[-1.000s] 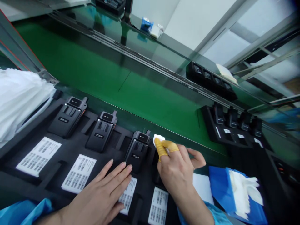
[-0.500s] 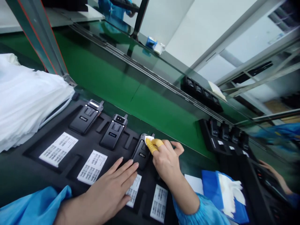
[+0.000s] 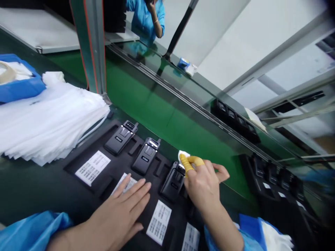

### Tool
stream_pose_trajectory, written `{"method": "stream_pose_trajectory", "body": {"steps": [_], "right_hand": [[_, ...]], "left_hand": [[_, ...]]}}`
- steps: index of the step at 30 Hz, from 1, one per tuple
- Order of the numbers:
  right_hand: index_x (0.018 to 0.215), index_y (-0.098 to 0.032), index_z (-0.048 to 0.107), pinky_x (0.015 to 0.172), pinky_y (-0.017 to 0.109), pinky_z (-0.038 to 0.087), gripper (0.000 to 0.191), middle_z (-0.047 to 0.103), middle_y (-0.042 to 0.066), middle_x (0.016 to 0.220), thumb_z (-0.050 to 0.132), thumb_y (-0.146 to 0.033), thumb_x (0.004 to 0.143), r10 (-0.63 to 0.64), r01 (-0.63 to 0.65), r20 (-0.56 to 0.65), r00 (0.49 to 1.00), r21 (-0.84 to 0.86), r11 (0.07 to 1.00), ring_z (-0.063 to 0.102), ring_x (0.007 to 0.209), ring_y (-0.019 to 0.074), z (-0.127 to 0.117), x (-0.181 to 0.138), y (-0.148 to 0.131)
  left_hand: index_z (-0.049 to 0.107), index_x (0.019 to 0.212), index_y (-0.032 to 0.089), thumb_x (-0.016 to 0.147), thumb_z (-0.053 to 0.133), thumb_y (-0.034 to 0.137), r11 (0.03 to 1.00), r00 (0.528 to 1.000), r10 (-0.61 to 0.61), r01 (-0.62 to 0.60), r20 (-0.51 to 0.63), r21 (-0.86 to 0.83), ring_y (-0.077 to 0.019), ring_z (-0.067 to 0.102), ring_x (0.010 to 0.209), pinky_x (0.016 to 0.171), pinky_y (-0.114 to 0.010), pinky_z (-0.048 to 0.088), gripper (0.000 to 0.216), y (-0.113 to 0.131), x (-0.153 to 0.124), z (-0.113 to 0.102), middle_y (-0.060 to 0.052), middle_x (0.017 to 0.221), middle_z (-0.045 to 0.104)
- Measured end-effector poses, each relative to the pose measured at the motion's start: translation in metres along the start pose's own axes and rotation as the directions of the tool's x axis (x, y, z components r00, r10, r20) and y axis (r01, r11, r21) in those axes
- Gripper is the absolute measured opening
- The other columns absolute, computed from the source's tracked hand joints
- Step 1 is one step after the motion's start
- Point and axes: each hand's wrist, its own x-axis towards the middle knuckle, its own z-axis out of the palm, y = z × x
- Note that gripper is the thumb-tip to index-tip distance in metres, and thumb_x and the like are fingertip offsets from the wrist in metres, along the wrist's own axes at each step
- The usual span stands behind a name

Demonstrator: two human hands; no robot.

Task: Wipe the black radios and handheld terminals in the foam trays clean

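Note:
My right hand, with yellow finger cots on two fingers, pinches a small white wiping cloth at the top end of a black two-way radio. Whether the cloth touches the radio there I cannot tell. My left hand lies flat with fingers stretched over the black foam tray, partly covering a barcode label sheet. Two more radios, one in the middle and one at the left, lie back side up in the tray's recesses. Another barcode sheet lies below the right-hand radio.
A stack of white bags and a blue bin stand at the left. Beyond the tray runs a green conveyor belt beside a metal post. At right are a loaded black tray and white gloves. A co-worker is across the line.
The view has swung left, so the scene sits further right. My left hand has moved off the right-hand radio's lower end to a label sheet. The cloth has shifted to the radio's top edge.

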Motion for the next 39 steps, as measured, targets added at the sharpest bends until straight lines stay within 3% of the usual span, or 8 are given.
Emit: {"method": "stream_pose_trajectory", "body": {"steps": [5, 9, 13, 22, 28, 31, 39], "right_hand": [[0.074, -0.019, 0.066, 0.081, 0.038, 0.022, 0.020, 0.062, 0.003, 0.082, 0.052, -0.007, 0.079, -0.109, 0.111, -0.042, 0.993, 0.046, 0.993, 0.042, 0.078, 0.0167, 0.018, 0.052, -0.037], [0.082, -0.021, 0.068, 0.085, 0.040, 0.020, 0.022, 0.063, 0.002, 0.084, 0.051, -0.006, 0.081, -0.149, 0.150, -0.025, 0.989, 0.089, 0.985, 0.044, 0.080, 0.0164, 0.035, 0.068, -0.051], [0.073, -0.021, 0.067, 0.087, 0.042, 0.020, 0.025, 0.063, 0.002, 0.084, 0.048, -0.005, 0.081, -0.177, 0.174, 0.009, 0.984, 0.134, 0.976, 0.044, 0.080, 0.0163, 0.039, 0.063, -0.050], [0.067, -0.021, 0.064, 0.090, 0.041, 0.021, 0.029, 0.062, 0.002, 0.083, 0.045, -0.004, 0.080, -0.223, 0.224, -0.022, 0.975, 0.123, 0.967, 0.046, 0.083, 0.0156, 0.039, 0.040, -0.031], [0.068, -0.019, 0.065, 0.086, 0.037, 0.023, 0.027, 0.063, 0.001, 0.079, 0.047, -0.003, 0.081, -0.136, 0.142, -0.107, 0.985, 0.048, 0.989, 0.046, 0.076, 0.0128, 0.033, 0.046, -0.020], [0.078, -0.021, 0.067, 0.086, 0.038, 0.022, 0.026, 0.063, 0.001, 0.083, 0.047, -0.005, 0.082, -0.131, 0.138, -0.083, 0.988, 0.079, 0.987, 0.046, 0.077, 0.0133, 0.034, 0.055, -0.026], [0.065, -0.019, 0.062, 0.085, 0.038, 0.023, 0.026, 0.059, 0.001, 0.075, 0.046, -0.001, 0.077, -0.079, 0.076, 0.013, 0.997, 0.182, 0.980, 0.045, 0.075, 0.0142, 0.034, 0.040, -0.030]], "left_hand": [[0.049, 0.130, 0.015, 0.085, 0.057, 0.034, 0.992, 0.994, -0.086, 0.092, -0.070, 0.082, -0.0244, 0.041, 0.130, 0.115, -0.047, 0.000, 0.049, -0.024, -0.010, 0.005, -0.008, 0.142, 0.046], [0.051, 0.128, 0.013, 0.086, 0.054, 0.045, 0.994, 0.997, -0.081, 0.082, -0.020, 0.070, -0.0252, 0.043, 0.129, 0.114, -0.047, 0.013, 0.053, -0.026, -0.007, 0.010, -0.012, 0.140, 0.047], [0.054, 0.125, 0.010, 0.087, 0.050, 0.045, 0.993, 0.997, -0.079, 0.081, -0.024, 0.085, -0.0262, 0.046, 0.126, 0.112, -0.045, 0.017, 0.052, -0.025, -0.005, 0.011, -0.015, 0.135, 0.052], [0.056, 0.123, 0.010, 0.086, 0.046, 0.033, 0.983, 0.993, -0.082, 0.094, -0.085, 0.155, -0.0262, 0.047, 0.123, 0.113, -0.046, 0.005, 0.044, -0.024, -0.004, 0.009, -0.012, 0.132, 0.055], [0.059, 0.120, 0.014, 0.089, 0.043, 0.038, 0.980, 0.991, -0.071, 0.090, -0.116, 0.175, -0.0242, 0.047, 0.123, 0.112, -0.043, 0.011, 0.043, -0.026, 0.000, 0.005, -0.010, 0.128, 0.058], [0.060, 0.118, 0.013, 0.088, 0.044, 0.038, 0.980, 0.992, -0.054, 0.074, -0.114, 0.184, -0.0248, 0.049, 0.121, 0.113, -0.043, 0.011, 0.042, -0.028, 0.002, 0.006, -0.010, 0.127, 0.059], [0.059, 0.119, 0.010, 0.085, 0.047, 0.033, 0.983, 0.996, -0.037, 0.051, -0.082, 0.177, -0.0266, 0.051, 0.118, 0.114, -0.047, 0.002, 0.043, -0.029, 0.001, 0.007, -0.013, 0.127, 0.059]]}}
